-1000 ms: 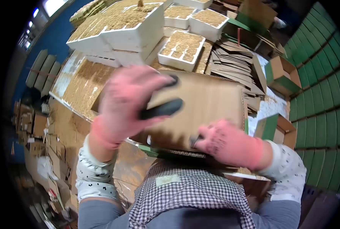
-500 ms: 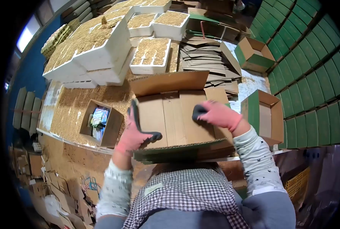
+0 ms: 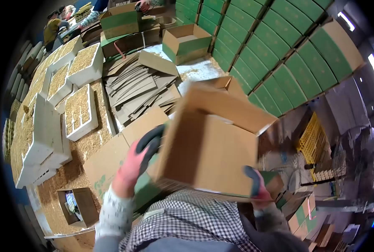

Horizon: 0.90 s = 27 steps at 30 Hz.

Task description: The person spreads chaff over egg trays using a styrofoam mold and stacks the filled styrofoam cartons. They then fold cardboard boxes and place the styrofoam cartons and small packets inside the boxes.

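Open cardboard box [image 3: 226, 155] is held tilted before the checkered apron [image 3: 187, 218], its interior exposed. Right hand [image 3: 257, 185] is closed on its near right corner. Left hand [image 3: 143, 155], partly open with fingers curved, is at its left wall; blur prevents confirming contact. Flattened cardboard sheets [image 3: 134, 86] lie beyond, near white foam trays [image 3: 81, 110].

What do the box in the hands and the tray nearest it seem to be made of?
Box: corrugated cardboard, probably, with a matte brown inside; blur hides the fluting.
Tray: likely foam, matte white, judging by its thick, pale walls.
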{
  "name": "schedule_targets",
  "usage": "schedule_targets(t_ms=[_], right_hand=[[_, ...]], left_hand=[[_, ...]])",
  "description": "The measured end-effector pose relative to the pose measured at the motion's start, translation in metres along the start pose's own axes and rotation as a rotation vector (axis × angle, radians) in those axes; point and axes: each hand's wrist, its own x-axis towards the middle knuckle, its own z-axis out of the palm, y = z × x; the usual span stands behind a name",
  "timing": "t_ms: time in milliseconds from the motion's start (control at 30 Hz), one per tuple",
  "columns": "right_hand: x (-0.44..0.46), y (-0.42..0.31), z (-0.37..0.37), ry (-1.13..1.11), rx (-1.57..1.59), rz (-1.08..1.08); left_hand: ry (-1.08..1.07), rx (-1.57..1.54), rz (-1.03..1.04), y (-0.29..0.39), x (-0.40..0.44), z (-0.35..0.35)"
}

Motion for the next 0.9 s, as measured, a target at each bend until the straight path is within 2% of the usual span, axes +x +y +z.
schedule_targets(t_ms=[33,100,167,300,367,400,433,467,500,533,567,600,633,700,733,767,800,833,900], right_hand=[[0.0,-0.016,-0.012,0.169,0.253,0.053],[0.018,-0.018,-0.05,0.299,0.34,-0.035],[0.058,-0.007,-0.075,0.364,0.372,-0.099],[0.154,0.031,-0.098,0.456,0.348,-0.168],[0.184,0.042,-0.097,0.48,0.299,-0.201],[0.189,0.044,-0.095,0.484,0.281,-0.203],[0.19,0.042,-0.092,0.477,0.262,-0.199],[0.179,0.02,-0.073,0.5,0.307,-0.1],[0.177,0.01,-0.064,0.521,0.353,-0.001],[0.174,0.001,-0.071,0.49,-0.036,-0.065],[0.172,-0.009,-0.078,0.51,-0.51,-0.118],[0.169,-0.019,-0.085,0.576,-0.899,-0.182],[0.165,-0.033,-0.077,0.722,-0.83,-0.362],[0.154,-0.077,-0.026,0.819,-0.942,-0.704],[0.151,-0.087,-0.004,0.836,-0.836,-0.787],[0.153,-0.112,0.045,0.382,-0.708,-1.188],[0.15,-0.126,0.08,0.242,-0.685,-1.179],[0.145,-0.133,0.115,0.081,-0.807,-1.178],[0.137,-0.147,0.185,-0.275,-1.012,-1.15]], left_hand=[[-0.158,-0.181,-0.026,0.012,0.037,0.013],[-0.171,-0.296,-0.036,-0.003,0.12,0.034],[0.111,0.044,0.166,-0.057,0.214,0.053],[-0.099,0.173,-0.205,-0.16,0.309,0.052],[-0.049,0.328,0.007,-0.176,0.297,0.059],[-0.029,0.168,-0.11,-0.15,0.274,0.055],[0.008,0.143,-0.088,-0.122,0.251,0.042],[0.044,0.119,-0.065,-0.093,0.227,0.028],[0.08,0.233,0.085,-0.078,0.197,0.0],[0.05,0.48,-0.023,-0.053,0.157,-0.03],[0.052,0.916,-0.207,-0.028,0.115,-0.053],[0.056,1.229,-0.298,-0.046,0.075,-0.085],[0.008,1.517,-0.659,-0.06,0.043,-0.107],[0.077,0.77,-0.764,-0.111,-0.001,-0.173],[0.195,0.977,-0.836,-0.094,-0.008,-0.172],[0.302,1.191,-0.907,-0.07,-0.004,-0.163],[0.431,1.306,-0.662,-0.046,-0.006,-0.16],[0.551,1.414,-0.399,-0.018,-0.01,-0.153],[0.617,1.559,-0.09,0.071,-0.023,-0.116]])
